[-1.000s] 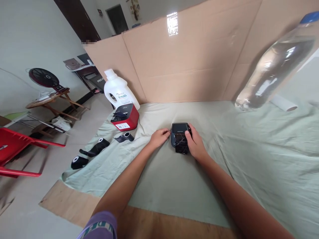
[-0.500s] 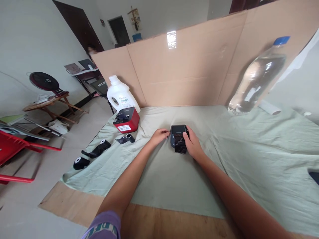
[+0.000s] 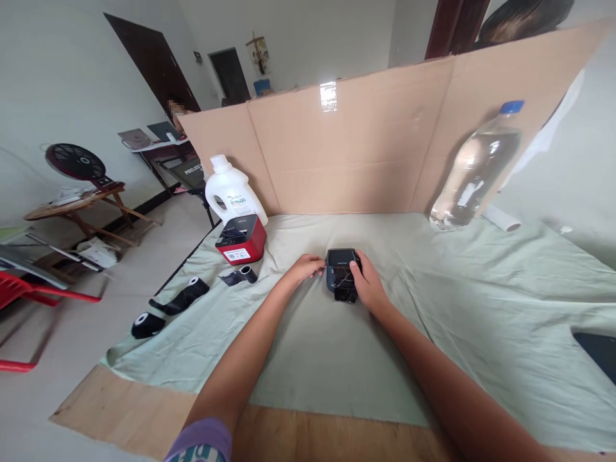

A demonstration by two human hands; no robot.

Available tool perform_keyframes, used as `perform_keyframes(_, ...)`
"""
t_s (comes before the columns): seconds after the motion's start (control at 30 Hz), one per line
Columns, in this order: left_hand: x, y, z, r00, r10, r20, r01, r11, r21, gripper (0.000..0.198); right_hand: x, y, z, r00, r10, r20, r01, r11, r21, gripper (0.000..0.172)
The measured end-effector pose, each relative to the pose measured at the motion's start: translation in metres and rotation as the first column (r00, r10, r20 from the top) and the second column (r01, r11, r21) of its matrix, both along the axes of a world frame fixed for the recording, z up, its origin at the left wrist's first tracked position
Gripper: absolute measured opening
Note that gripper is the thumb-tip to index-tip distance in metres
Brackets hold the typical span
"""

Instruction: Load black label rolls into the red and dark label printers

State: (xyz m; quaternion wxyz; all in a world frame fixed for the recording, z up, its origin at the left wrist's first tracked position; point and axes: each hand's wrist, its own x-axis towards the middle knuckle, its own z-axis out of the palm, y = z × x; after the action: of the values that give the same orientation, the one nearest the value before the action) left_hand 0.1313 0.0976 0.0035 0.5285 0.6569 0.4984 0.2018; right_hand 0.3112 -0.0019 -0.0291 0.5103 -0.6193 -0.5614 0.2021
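Observation:
On the green cloth in front of me sits a small black label printer (image 3: 342, 258), with a shiny black strip (image 3: 345, 289) hanging down its near side. My right hand (image 3: 369, 282) is closed around the printer's right side, thumb over the top edge. At its left side, my left hand (image 3: 308, 266) has its fingers bent and pressed together, close to the casing or touching it. Whatever is between those fingertips is hidden.
A red label printer (image 3: 249, 247) and a white jug (image 3: 237, 196) stand back left, near rolls of black strip (image 3: 190, 295). A large water bottle (image 3: 476, 173) leans against the cardboard panel (image 3: 337, 154) at right. A dark flat object (image 3: 599, 353) lies at the right edge.
My view has shifted slightly, so more of the dark object at the right shows. Both hands stay at the black printer, with little visible movement.

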Motion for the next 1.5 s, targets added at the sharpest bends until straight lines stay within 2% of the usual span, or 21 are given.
perform_keyframes(0.2, -0.007, 0.003, 0.010, 0.992, -0.122, -0.030, 0.120, 0.990, -0.069, 0.020, 0.000, 0.000, 0.000, 1.000, 0.005, 0.006, -0.005, 1.000, 0.013, 0.064)
perform_keyframes(0.37, -0.007, 0.008, 0.018, 0.980, -0.184, -0.082, 0.173, 0.977, -0.126, 0.021, 0.000, 0.000, -0.001, 1.000, 0.018, -0.002, -0.018, 0.999, 0.030, 0.062)
perform_keyframes(0.7, -0.002, 0.005, 0.024, 0.982, -0.141, -0.127, 0.121, 0.981, -0.151, 0.024, -0.001, 0.000, -0.002, 1.000, 0.014, -0.005, -0.013, 0.999, 0.037, 0.062)
perform_keyframes(0.93, -0.002, 0.005, 0.027, 0.978, -0.143, -0.154, 0.114, 0.976, -0.185, 0.025, -0.002, 0.000, -0.003, 0.998, 0.006, 0.062, -0.010, 0.998, 0.060, 0.061)
perform_keyframes(1.17, 0.000, 0.004, 0.028, 0.978, -0.139, -0.157, 0.107, 0.975, -0.197, 0.024, -0.006, -0.002, 0.003, 0.988, 0.008, 0.151, -0.009, 1.000, 0.009, 0.062)
perform_keyframes(1.5, -0.001, 0.006, 0.023, 0.981, -0.143, -0.132, 0.114, 0.973, -0.200, 0.024, -0.004, -0.002, 0.001, 0.986, 0.023, 0.163, -0.020, 1.000, -0.021, 0.064)
